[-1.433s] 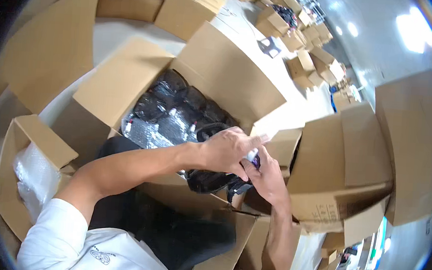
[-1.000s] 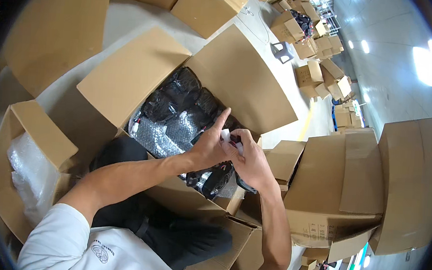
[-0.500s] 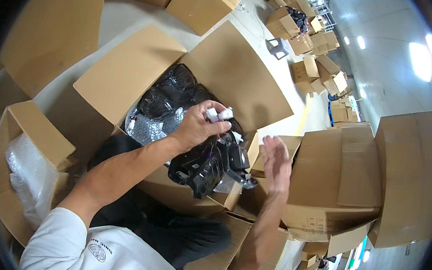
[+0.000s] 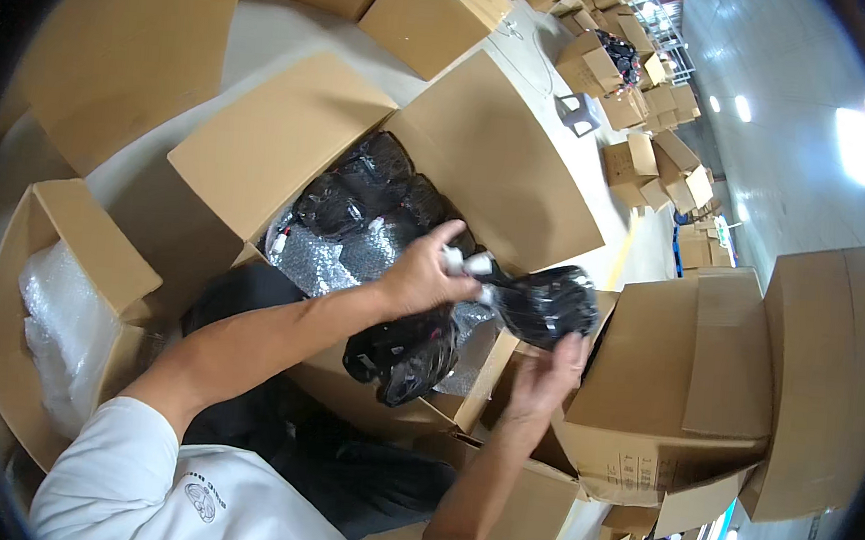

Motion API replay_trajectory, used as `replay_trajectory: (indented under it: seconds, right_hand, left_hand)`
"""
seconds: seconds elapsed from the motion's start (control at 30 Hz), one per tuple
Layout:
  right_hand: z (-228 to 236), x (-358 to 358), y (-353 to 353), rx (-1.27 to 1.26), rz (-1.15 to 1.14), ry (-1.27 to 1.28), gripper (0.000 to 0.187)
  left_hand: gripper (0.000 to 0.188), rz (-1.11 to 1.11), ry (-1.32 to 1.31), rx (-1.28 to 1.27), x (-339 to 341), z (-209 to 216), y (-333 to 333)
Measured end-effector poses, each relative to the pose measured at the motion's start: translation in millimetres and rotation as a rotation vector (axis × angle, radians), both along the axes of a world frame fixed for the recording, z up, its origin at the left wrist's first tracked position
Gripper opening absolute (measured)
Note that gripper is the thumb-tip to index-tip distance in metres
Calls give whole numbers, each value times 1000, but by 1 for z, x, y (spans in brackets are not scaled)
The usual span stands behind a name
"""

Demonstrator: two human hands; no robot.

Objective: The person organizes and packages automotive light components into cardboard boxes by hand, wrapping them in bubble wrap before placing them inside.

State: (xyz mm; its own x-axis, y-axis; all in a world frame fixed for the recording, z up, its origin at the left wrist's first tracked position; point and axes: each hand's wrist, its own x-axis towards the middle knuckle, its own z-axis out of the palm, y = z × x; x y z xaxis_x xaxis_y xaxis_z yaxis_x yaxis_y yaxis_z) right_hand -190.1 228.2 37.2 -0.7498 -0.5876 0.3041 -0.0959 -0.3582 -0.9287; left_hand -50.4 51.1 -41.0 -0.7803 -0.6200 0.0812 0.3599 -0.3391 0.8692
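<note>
A bundle in shiny black plastic [image 4: 550, 306] is raised over the right side of the open cardboard box in front of me. My right hand [image 4: 551, 374] is closed on its lower right end. At its left end, small white pieces [image 4: 468, 263], possibly connectors or tags, sit in the fingers of my left hand [image 4: 422, 279]. Below that hand a second black-wrapped bundle [image 4: 407, 354] lies on the near edge of the box. Inside are more black-wrapped bundles [image 4: 363, 190] and clear bubble wrap [image 4: 323, 262]. What is inside the black plastic cannot be made out.
The box's tall flaps [image 4: 500, 159] stand up on the far side. To the left, a smaller carton [image 4: 93, 246] holds bubble wrap [image 4: 63, 324]. Large cartons [image 4: 677, 357] crowd the right. A grey stool [image 4: 577, 114] and more boxes stand farther off on the floor.
The black bundle has swung up and right from beneath my left hand, and my right hand has taken hold of it. Before, that hand was open and apart. The view has shifted slightly.
</note>
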Motion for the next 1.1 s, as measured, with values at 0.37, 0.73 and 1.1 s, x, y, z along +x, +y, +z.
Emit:
replay_trajectory:
  seconds: [0.37,0.73,1.1]
  right_hand:
    - [0,-69,-11,-53,-72,-391,48]
    - [-191,-80,-99,625,83,-631,48]
    - [-145,17,-104,1083,159,463,52]
  left_hand:
    - [53,125,-165,-521,10,-4,25]
    - [39,-184,256,-367,31,54,22]
    - [20,392,63,296,26,5,-34]
